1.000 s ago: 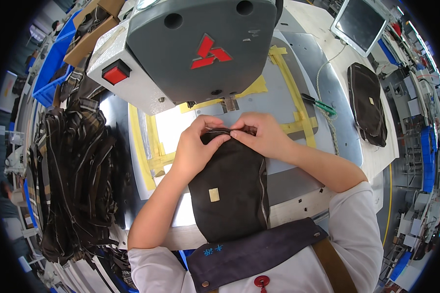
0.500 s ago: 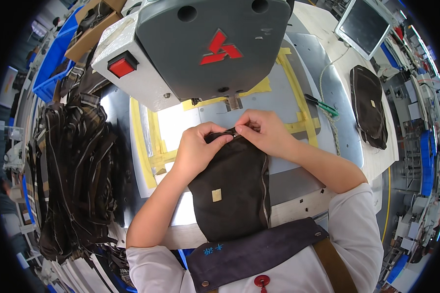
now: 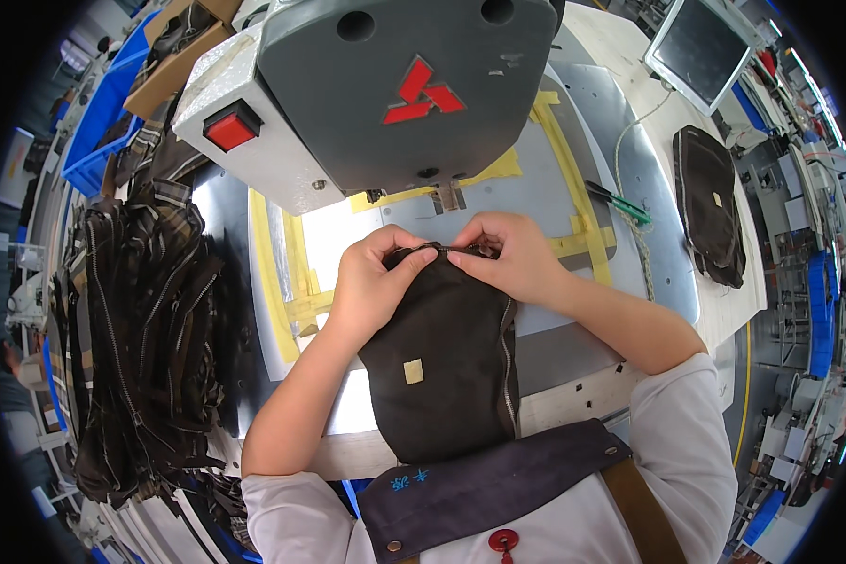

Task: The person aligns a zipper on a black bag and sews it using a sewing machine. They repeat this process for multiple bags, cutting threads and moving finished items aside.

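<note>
Left hand: the left hand [image 3: 374, 287] is seen at the centre of the frame, its grip closed on the top edge of the dark fabric pouch [image 3: 445, 362], thumb and fingers pinched over the rim.
Right hand: the right hand [image 3: 505, 256] is placed just right of the left, its grip likewise closed on the same top edge, fingertips meeting those of the left hand.
Pouch: the dark fabric pouch is laid in the middle of the frame, running from the hands down to the person's apron; a small tan square patch [image 3: 413, 371] is shown on its face and a zip is seen along its right side.
Machine: a grey sewing machine head [image 3: 385, 85] with a red button [image 3: 232, 126] fills the upper centre, directly above the hands.
Worktop: the metal worktop [image 3: 630, 235] is marked with yellow tape [image 3: 573, 179] around the sewing area.
Left of frame: a heap of dark zipped pieces [image 3: 141, 320] is piled there.
Upper right: another dark pouch [image 3: 710, 211] is laid well apart from the hands, with a green-handled tool [image 3: 620, 202] between it and the tape.
</note>
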